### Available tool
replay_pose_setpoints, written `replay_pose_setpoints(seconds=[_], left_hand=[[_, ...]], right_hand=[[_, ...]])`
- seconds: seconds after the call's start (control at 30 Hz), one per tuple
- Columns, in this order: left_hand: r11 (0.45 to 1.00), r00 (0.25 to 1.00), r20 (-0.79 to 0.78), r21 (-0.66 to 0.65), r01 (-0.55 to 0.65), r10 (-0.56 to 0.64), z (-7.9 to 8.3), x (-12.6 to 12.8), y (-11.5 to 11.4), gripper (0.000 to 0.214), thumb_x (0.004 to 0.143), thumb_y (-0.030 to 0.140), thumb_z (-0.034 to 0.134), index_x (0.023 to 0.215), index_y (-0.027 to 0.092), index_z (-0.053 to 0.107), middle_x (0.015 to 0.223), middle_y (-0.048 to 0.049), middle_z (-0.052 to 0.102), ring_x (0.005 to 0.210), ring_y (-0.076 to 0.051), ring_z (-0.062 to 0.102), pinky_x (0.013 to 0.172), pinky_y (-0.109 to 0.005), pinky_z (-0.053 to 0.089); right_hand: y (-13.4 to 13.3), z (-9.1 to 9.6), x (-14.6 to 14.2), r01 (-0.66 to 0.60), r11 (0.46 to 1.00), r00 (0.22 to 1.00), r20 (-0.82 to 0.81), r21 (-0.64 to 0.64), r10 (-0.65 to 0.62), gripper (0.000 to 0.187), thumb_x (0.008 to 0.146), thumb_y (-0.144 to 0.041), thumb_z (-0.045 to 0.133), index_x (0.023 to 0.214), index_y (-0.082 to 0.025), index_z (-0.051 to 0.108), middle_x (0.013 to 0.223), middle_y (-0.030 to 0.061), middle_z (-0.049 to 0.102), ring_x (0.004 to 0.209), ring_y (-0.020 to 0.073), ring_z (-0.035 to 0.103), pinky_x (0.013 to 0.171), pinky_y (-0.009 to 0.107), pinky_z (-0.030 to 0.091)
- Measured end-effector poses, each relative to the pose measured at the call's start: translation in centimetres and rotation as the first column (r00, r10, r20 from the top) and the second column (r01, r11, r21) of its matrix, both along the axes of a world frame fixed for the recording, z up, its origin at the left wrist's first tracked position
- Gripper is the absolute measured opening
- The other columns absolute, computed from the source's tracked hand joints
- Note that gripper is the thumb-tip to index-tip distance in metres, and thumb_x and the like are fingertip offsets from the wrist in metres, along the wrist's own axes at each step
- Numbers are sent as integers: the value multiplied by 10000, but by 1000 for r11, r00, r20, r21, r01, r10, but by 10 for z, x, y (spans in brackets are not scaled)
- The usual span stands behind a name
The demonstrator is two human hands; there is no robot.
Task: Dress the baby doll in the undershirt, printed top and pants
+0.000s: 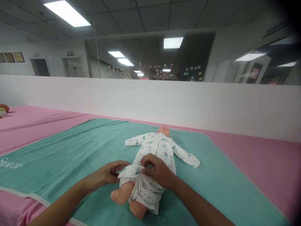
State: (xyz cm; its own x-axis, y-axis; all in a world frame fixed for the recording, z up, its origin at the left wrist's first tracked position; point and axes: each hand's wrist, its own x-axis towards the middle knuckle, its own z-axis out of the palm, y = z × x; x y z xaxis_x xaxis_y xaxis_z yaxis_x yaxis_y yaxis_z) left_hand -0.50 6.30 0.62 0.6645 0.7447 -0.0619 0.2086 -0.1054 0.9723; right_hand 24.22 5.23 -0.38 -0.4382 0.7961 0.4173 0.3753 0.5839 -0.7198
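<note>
- White ceiling panels (pixel 150 15) with long glowing light fittings spread overhead, and you look past a long glass window (pixel 150 53) with pastel paper hearts (pixel 162 71) on the far side.
- White low wall (pixel 150 100) runs straight across in front of you, just below the window.
- Pink padded mat (pixel 263 157) covers the surface you work on, reaching that wall.
- Teal terry towel (pixel 58 160) with a pale border lies flat on the mat, with white lettering near its left corner.
- Peach vinyl baby doll (pixel 125 192) lies on its back in the middle of the towel, head away from you, legs toward you.
- White long-sleeved gown (pixel 160 147) with small teal prints dresses the doll, sleeves spread wide, its lower part bunched up and folded over the thighs.
- Your left hand (pixel 103 175) sits at the left of that bunched fabric, fingers curved and half open; you cannot tell whether it has real hold of the cloth.
- Your right hand (pixel 157 171) is closed over the fold, its fingertips (pixel 147 160) pinching the gown.
- Bare doll feet (pixel 137 209) stick out below the fabric, resting on the towel.
</note>
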Motion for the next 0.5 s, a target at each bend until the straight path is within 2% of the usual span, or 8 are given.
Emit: replay_pose_setpoints(seconds=[0.07,0.13,0.2,0.27,0.33,0.37,0.43,0.5], left_hand=[[986,989,22,76,-148,146,-1,4,17,477,770,266,530,1239,195,476,1292,-88,502,1175,-247,476,916,-333,433],[943,966,1,218,-253,259,-9,22,39,492,798,346,514,1267,218,436,1362,-93,418,1247,-255,395,941,-357,421],[895,962,-53,385,-227,267,-19,50,62,623,734,379,595,1306,238,390,1414,-91,334,1290,-267,325,979,-387,393],[790,957,-100,591,-162,271,-29,80,81,798,571,299,725,1293,176,409,1395,-142,336,1298,-302,290,1045,-425,314],[699,960,-94,705,-123,264,-35,101,95,784,556,222,708,1284,156,426,1374,-147,362,1290,-296,299,1076,-431,264],[683,961,-78,719,-129,263,-37,106,100,729,584,196,673,1274,156,442,1366,-139,378,1287,-284,310,1082,-426,256],[721,959,-28,665,-194,283,-40,107,105,574,676,169,565,1245,162,484,1360,-116,405,1283,-254,332,1086,-410,254],[798,937,24,517,-310,348,-43,99,106,467,751,179,473,1215,163,521,1363,-100,425,1290,-242,338,1094,-403,237]], right_hand=[[6,-6,9,160,977,987,-30,143,-158,93,854,-282,493,856,-191,512,984,43,564,936,161,528,822,308,429],[12,-17,14,305,896,947,-3,323,-321,72,857,-230,474,894,-199,528,1029,59,562,999,185,509,874,354,416],[15,-28,17,363,811,903,42,459,-427,125,854,-192,460,952,-212,536,1084,70,554,1049,201,491,907,388,409],[17,-36,19,384,734,865,61,560,-498,158,850,-180,458,978,-223,539,1134,69,544,1094,207,475,963,429,379],[20,-40,24,428,645,819,29,633,-573,186,833,-212,499,1015,-231,535,1191,68,524,1150,226,446,1032,496,298],[21,-41,28,468,609,793,-1,641,-609,228,820,-246,531,1048,-234,529,1226,70,507,1180,242,424,1053,527,253],[24,-43,37,592,593,744,-85,546,-663,373,782,-331,591,1132,-236,500,1309,78,446,1233,269,371,1060,545,229],[25,-46,47,734,626,677,-205,263,-707,500,758,-414,608,1202,-235,465,1354,81,406,1247,278,359,1037,504,291]])
